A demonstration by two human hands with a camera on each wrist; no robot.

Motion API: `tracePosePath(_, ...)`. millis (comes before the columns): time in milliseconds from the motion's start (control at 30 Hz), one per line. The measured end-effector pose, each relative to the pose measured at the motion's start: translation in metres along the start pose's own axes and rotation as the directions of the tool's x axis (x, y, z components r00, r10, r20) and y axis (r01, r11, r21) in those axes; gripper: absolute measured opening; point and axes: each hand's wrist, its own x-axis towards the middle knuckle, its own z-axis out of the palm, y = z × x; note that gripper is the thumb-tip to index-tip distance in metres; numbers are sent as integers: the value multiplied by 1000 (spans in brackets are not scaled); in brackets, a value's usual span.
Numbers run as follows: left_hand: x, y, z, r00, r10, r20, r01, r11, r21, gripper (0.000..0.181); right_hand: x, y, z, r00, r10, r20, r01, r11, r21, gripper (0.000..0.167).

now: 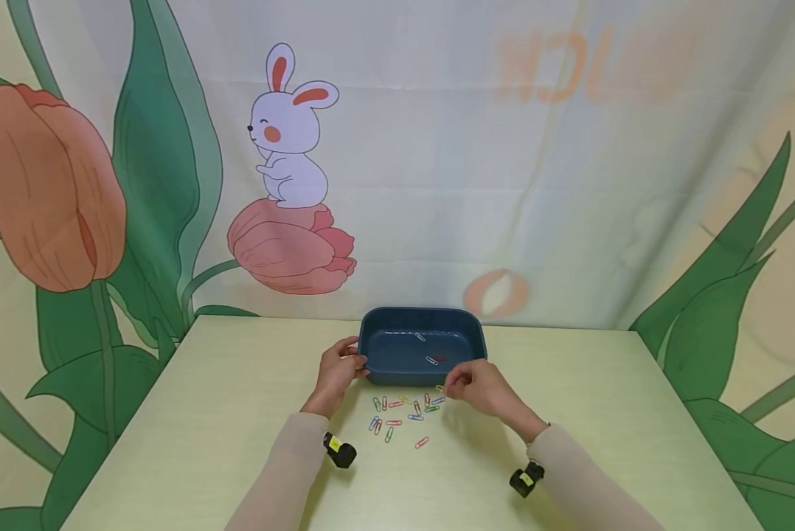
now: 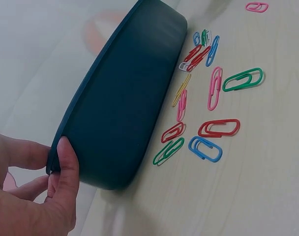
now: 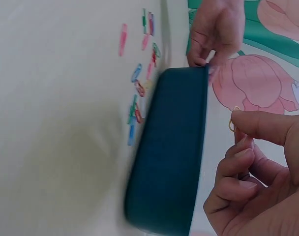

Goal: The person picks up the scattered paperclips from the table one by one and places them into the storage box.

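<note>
A dark blue tray stands at the table's back edge with a few paper clips inside. My left hand grips its left rim, thumb on the outer wall, as the left wrist view also shows for the hand and the tray. Between thumb and fingertip my right hand pinches a yellow paper clip, near the tray's front right corner. In front of the tray lie several loose clips, among them a pink one and a green one.
The pale table reaches out to both sides of the tray. Directly behind it hangs a curtain printed with a rabbit and tulips.
</note>
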Motion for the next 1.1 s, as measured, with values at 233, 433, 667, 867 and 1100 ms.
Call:
tracePosePath(233, 0, 0, 0, 1000, -1, 5, 1, 1000, -7, 52, 5, -5, -7, 1000, 4, -4, -4, 999, 48, 12)
tracePosePath(433, 1, -1, -1, 1000, -1, 7, 1, 1000, -10, 52, 12, -9, -12, 1000, 21, 1, -21, 995, 93, 7)
tracePosePath(667, 1, 0, 0, 1000, 4, 7, -4, 1000, -13, 51, 23, -15, -17, 998, 61, 0, -60, 987, 151, 4)
tracePosePath(867, 1, 0, 0, 1000, 6, 7, -6, 1000, -15, 51, 36, -19, -22, 995, 98, 15, -99, 967, 234, 7)
tracePosePath(1100, 2, -1, 0, 1000, 0, 2, 0, 1000, -15, 52, 51, -20, -22, 993, 120, 9, -118, 957, 266, 8)
